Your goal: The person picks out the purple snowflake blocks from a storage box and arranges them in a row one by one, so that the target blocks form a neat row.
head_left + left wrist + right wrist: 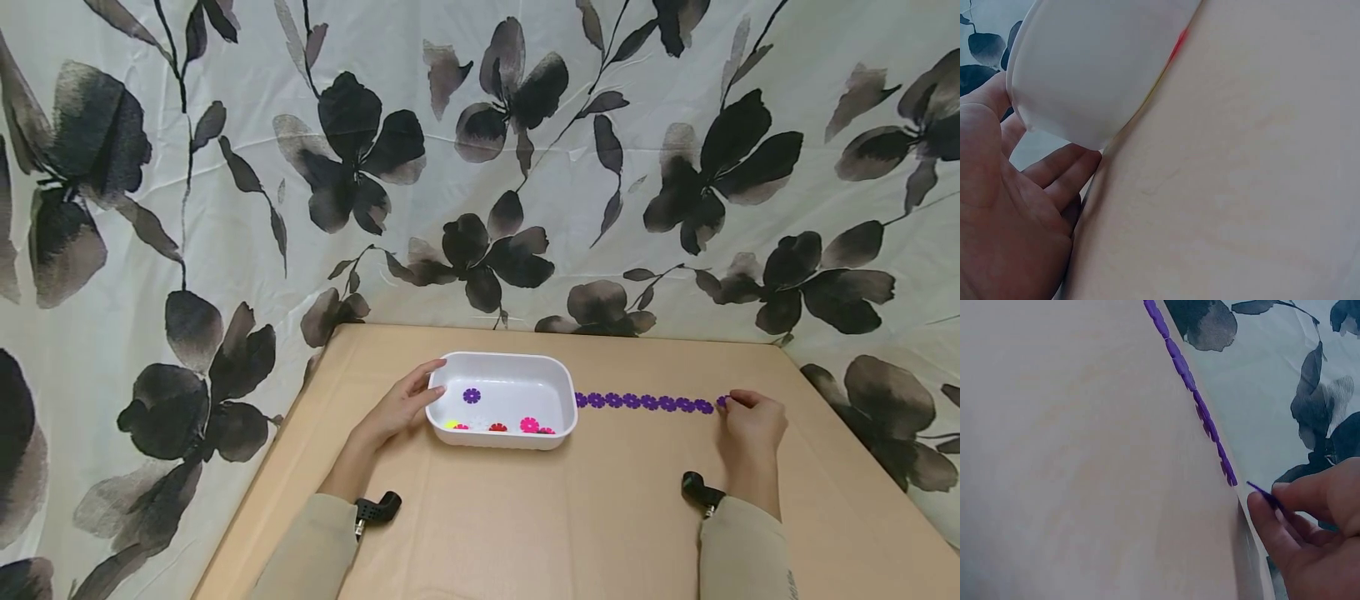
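Observation:
My left hand grips the left end of a white plastic tray, thumb and fingers about its rim and side. Inside the tray lie a purple flower piece, a pink one, a red one and a bit of yellow. Between thumb and fingertips my right hand pinches a thin purple flower piece. It is just past the right end of a straight row of purple flower pieces, which runs along the table from the tray's right side.
The light wooden table ends at the back against a white cloth printed with dark flowers. Black wrist cameras sit on the left wrist and the right wrist, below the hands.

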Motion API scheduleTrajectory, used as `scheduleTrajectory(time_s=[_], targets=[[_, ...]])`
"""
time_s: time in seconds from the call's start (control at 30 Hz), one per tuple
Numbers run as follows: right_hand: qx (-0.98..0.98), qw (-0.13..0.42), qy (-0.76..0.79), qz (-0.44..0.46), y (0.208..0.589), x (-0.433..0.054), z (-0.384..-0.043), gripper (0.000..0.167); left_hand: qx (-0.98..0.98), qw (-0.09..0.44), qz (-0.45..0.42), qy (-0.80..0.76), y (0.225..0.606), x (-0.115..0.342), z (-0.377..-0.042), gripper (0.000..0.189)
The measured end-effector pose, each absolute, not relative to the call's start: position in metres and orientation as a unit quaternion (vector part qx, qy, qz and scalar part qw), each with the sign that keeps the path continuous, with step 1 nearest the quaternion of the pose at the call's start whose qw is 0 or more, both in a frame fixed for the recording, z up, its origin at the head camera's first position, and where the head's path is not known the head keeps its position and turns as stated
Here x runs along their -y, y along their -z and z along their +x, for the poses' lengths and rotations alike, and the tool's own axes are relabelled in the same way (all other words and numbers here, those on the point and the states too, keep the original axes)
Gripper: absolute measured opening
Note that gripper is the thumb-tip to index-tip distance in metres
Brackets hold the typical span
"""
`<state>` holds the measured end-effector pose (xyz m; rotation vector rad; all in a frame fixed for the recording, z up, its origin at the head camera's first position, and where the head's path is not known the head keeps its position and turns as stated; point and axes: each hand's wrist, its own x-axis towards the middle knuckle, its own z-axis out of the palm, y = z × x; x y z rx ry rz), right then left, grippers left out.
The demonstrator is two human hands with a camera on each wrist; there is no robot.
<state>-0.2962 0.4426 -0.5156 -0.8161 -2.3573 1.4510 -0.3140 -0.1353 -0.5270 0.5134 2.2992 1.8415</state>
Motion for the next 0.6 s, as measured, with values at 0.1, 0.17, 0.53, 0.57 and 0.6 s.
scheduleTrajectory(time_s=[0.1, 0.17, 0.53, 0.57, 0.6], targets=[[0.829, 0.129, -0.469, -0.276, 0.52, -0.444, -0.296, 0.038, -0.766, 0.076, 0.174, -0.614, 0.527, 0.136, -0.313, 0.058], [0.835, 0.126, -0.462, -0.27, 0.521, -0.444, -0.297, 0.04, -0.764, 0.075, 0.176, -0.616, 0.527, 0.136, -0.313, 0.059], [0.861, 0.127, -0.41, -0.274, 0.517, -0.442, -0.292, 0.037, -0.768, 0.074, 0.175, -0.612, 0.527, 0.138, -0.311, 0.058], [0.863, 0.126, -0.406, -0.274, 0.515, -0.441, -0.291, 0.037, -0.768, 0.074, 0.175, -0.611, 0.527, 0.138, -0.311, 0.059], [0.864, 0.125, -0.404, -0.274, 0.512, -0.439, -0.291, 0.037, -0.769, 0.074, 0.177, -0.61, 0.527, 0.138, -0.311, 0.059]])
